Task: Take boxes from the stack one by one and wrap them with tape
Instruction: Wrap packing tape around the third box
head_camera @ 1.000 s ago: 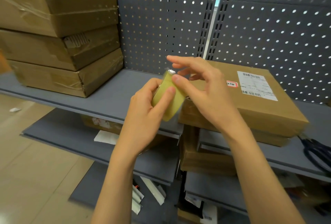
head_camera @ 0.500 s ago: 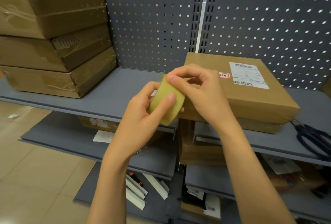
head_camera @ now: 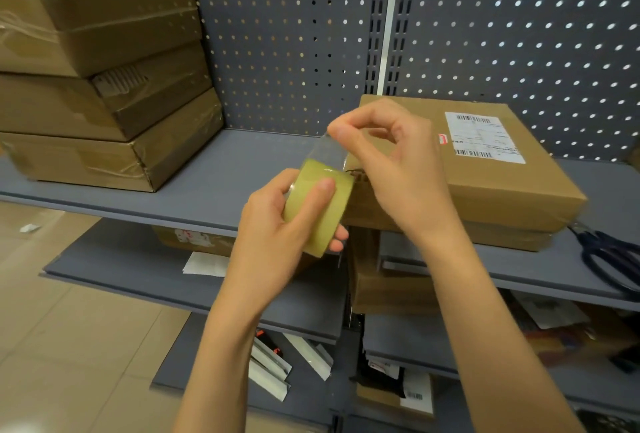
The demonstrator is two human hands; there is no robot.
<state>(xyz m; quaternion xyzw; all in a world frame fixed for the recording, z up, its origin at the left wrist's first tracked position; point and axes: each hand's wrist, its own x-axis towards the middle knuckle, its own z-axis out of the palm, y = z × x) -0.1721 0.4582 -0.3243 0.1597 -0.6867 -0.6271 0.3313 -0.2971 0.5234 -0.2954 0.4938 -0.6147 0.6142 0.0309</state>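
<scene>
Right hand [head_camera: 391, 169] lifted, peeling clear tape strip [head_camera: 327, 152] off roll [head_camera: 318, 211].

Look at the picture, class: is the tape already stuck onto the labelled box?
No: the right hand pinches the tape end above the roll, clear of the labelled box.

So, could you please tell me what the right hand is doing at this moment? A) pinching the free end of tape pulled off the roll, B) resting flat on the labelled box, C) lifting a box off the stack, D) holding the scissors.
A: the right hand pinches the clear tape end peeled up from the tape roll, which the left hand grips.
</scene>
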